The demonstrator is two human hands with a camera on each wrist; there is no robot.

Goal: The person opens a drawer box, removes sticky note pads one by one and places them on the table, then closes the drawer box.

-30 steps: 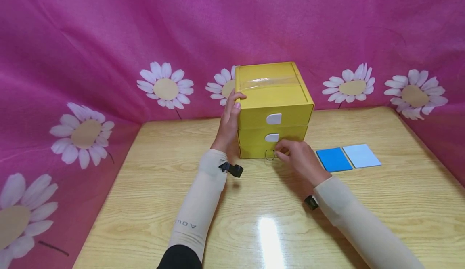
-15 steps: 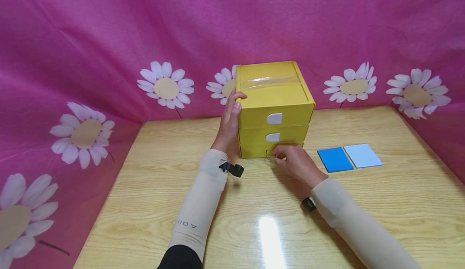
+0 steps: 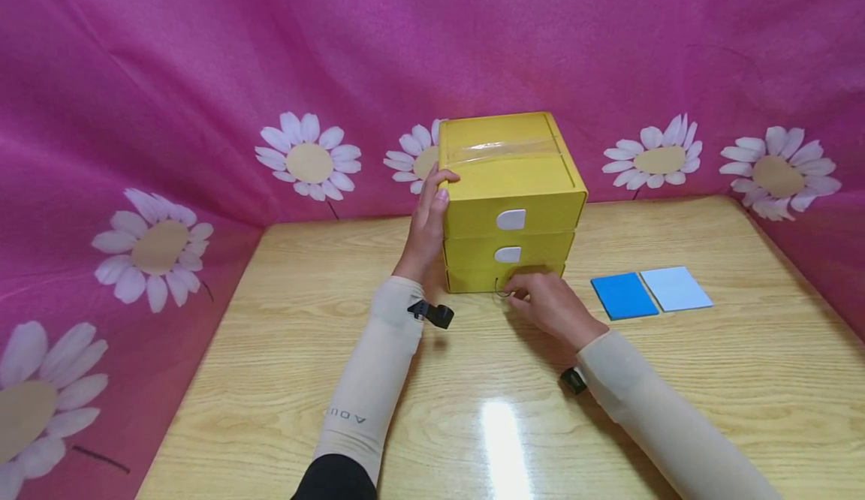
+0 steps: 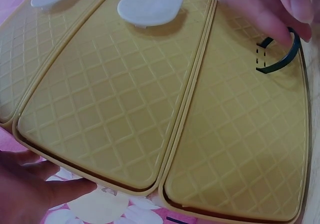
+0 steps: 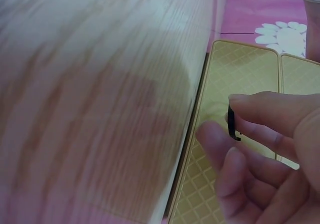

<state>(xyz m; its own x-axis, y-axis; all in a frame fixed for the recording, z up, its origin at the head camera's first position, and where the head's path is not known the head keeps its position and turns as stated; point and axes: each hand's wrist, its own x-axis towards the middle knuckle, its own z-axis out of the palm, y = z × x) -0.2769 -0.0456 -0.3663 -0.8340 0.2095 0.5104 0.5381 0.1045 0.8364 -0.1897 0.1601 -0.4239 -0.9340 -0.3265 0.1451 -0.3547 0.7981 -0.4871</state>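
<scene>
A yellow three-drawer cabinet (image 3: 512, 218) stands on the table, its drawers closed. White tabs mark the upper two drawers; the bottom drawer (image 4: 240, 124) has a thin black loop handle (image 4: 287, 58). My left hand (image 3: 427, 218) rests against the cabinet's left side, fingertips at the top edge; its fingers (image 4: 70, 190) stretch along that side in the left wrist view. Low at the front, my right hand (image 3: 550, 305) pinches the loop, with curled fingers (image 5: 270, 108) around the dark strip in the right wrist view. Part of the loop is hidden behind the fingers.
Right of the cabinet, a blue square (image 3: 625, 296) and a pale blue square (image 3: 676, 289) lie flat side by side on the wooden table (image 3: 324, 350). Clear tape (image 3: 500, 151) crosses the cabinet's top. A magenta flowered cloth (image 3: 378, 42) hangs behind.
My right hand has shifted slightly left and covers more of the loop handle. The left hand keeps its place on the cabinet, and the drawers look unchanged.
</scene>
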